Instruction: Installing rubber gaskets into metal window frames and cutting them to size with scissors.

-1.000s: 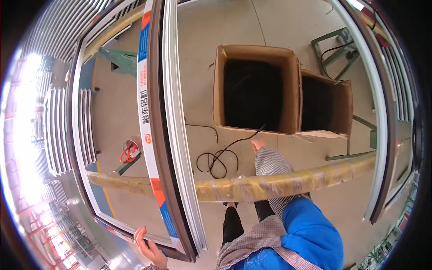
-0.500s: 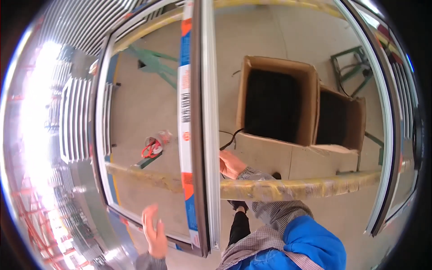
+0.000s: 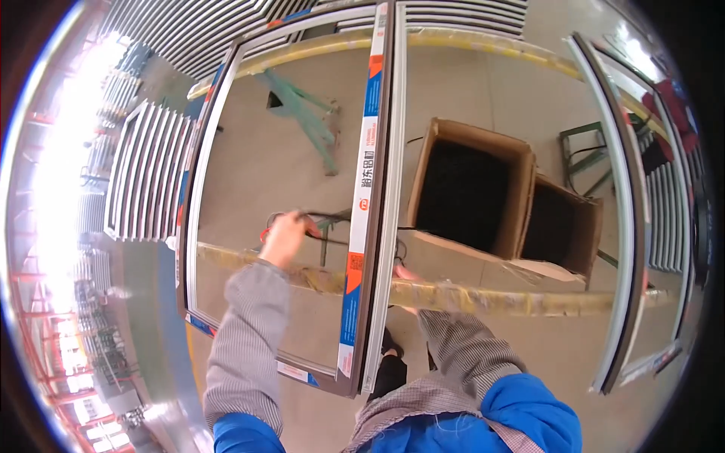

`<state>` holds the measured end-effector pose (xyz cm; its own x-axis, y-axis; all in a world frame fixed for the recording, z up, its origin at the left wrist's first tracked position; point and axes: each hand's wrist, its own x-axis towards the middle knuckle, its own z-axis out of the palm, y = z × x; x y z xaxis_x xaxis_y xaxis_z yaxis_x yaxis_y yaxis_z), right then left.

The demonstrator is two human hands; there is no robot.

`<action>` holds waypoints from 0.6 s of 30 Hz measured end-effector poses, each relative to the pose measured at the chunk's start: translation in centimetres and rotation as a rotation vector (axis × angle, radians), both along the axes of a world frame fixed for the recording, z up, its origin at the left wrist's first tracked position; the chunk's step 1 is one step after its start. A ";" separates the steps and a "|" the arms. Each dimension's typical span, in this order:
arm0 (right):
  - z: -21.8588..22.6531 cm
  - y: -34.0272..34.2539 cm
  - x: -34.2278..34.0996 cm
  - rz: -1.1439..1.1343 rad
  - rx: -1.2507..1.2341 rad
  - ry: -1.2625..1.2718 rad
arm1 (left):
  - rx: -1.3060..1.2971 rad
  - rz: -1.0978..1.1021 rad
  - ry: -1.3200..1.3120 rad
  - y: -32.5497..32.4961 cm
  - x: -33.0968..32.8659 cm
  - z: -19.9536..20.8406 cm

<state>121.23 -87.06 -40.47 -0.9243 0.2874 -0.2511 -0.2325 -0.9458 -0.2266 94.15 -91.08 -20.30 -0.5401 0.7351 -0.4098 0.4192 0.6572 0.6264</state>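
Note:
My left hand point(image 3: 285, 238), slightly blurred, is inside the left opening of a metal window frame point(image 3: 385, 151). Its fingers are closed on a thin black strip point(image 3: 332, 218), which trails rightward toward the frame's upright bar. My right hand point(image 3: 405, 278) is low beside that bar, partly covered by the bar and a yellow wrapped rail point(image 3: 513, 299); its fingers are mostly hidden. More thin black strip shows between that bar and an open cardboard box point(image 3: 521, 189). Printed protective film in white, blue and orange covers part of the bar.
A second cardboard box point(image 3: 593, 241) adjoins the first; both have dark contents. Another frame point(image 3: 627, 196) stands to the right. Green metal stands point(image 3: 310, 121) are below the frame level. Louvred panels point(image 3: 147, 170) lie to the left and at the far side.
My left hand has moved from the frame's near left corner up into its left opening and now grips the black strip. The view has shifted, and my right hand is more hidden.

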 end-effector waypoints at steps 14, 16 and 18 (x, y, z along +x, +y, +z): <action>35.5 -5.6 11.1 0.040 1.098 -0.496 | 0.921 -0.101 -0.741 -6.6 -2.1 39.8; 37.6 -6.5 3.4 -0.330 1.479 -0.206 | 1.057 -0.014 -0.792 -7.5 0.8 43.1; 40.4 -7.8 -3.6 -0.547 1.816 -0.339 | 1.125 0.002 -0.820 -9.3 4.5 46.1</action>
<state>117.67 -94.84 -0.09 -0.6411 0.5694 0.5146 -0.1187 0.5888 -0.7995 98.61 -100.37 25.79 -0.4376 0.8772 0.1976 -0.3209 -0.3576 0.8770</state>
